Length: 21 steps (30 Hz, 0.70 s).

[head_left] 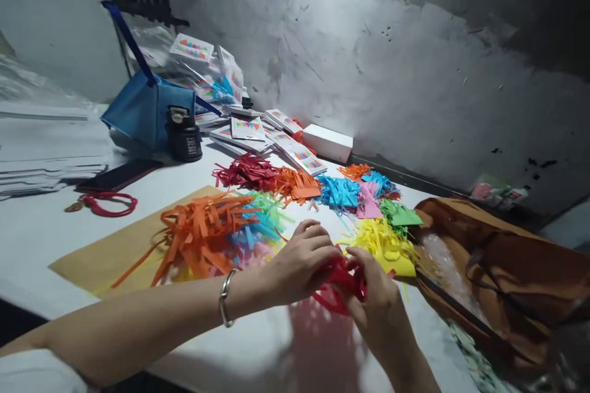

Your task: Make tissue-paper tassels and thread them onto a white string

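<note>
My left hand [302, 264], with a silver bracelet [225, 298] at the wrist, and my right hand [378, 295] meet over the white table. Both are closed on a bundle of red paper strips [338, 291], partly hidden by the fingers. Just beyond my right hand sits a yellow fringed paper bundle [385, 245]. Left of my hands, loose orange paper strips [198, 230] lie on a brown paper sheet [96, 258], with blue and green strips [265, 218] beside them.
Dark red [249, 172], blue [341, 192] and green fringed bundles [401, 214] lie farther back. Several printed packs [249, 129], a white box [327, 142], a blue bag [142, 110] and a black jar [184, 141] stand behind. A brown bag [516, 264] occupies the right side.
</note>
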Each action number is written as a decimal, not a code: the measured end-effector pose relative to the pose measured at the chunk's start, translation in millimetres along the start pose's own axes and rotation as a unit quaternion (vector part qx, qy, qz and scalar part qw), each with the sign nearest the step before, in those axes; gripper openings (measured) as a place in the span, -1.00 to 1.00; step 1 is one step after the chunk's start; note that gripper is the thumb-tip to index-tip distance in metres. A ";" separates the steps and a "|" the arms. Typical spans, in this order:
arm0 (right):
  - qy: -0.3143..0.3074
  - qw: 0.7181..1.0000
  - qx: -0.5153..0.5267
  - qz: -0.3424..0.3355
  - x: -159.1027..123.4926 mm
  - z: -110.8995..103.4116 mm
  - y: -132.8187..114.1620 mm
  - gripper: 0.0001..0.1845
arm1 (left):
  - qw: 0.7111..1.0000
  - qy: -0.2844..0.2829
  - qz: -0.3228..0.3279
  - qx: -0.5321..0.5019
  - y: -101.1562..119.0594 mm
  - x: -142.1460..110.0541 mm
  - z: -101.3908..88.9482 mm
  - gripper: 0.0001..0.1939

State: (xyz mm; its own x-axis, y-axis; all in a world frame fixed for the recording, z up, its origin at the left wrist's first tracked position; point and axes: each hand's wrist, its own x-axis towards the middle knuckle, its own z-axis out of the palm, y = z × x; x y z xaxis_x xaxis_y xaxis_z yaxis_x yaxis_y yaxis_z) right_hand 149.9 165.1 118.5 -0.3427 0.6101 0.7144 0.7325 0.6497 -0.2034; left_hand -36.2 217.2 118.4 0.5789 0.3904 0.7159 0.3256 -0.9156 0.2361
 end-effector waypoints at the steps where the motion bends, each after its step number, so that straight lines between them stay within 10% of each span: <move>1: 0.005 0.999 -0.048 -0.009 -14.1 -6.0 -1.4 -0.73 | 1.000 0.002 0.001 0.010 11.7 -5.1 -1.4 -0.86; 7: 0.107 0.975 -0.189 -0.034 -94.4 -44.1 -9.0 -0.66 | 0.971 -0.160 -0.037 -0.172 73.6 -40.1 -37.3 -0.80; 13: 0.097 0.983 -0.153 -0.027 -135.8 -63.3 -35.4 -0.58 | 0.911 -0.158 -0.218 -0.313 77.1 -19.6 -23.8 -0.30; 16: 0.119 0.978 -0.166 -0.038 -143.8 -66.9 -37.7 -0.54 | 0.793 -0.260 -0.248 -0.492 79.5 -9.4 0.3 -0.27; 21: 0.126 0.973 -0.195 -0.010 -161.3 -70.3 -32.4 -0.55 | 0.512 -0.166 -0.394 -0.745 112.2 -32.0 35.9 -0.25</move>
State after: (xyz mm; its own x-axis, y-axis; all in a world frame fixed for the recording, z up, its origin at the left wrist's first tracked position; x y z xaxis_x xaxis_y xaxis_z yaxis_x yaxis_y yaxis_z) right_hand 222.8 13.8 57.0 -0.2404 0.4365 0.8670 0.9115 0.4085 0.0471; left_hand 8.7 105.5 98.4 0.8828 0.4630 -0.0795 -0.2324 0.5776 0.7826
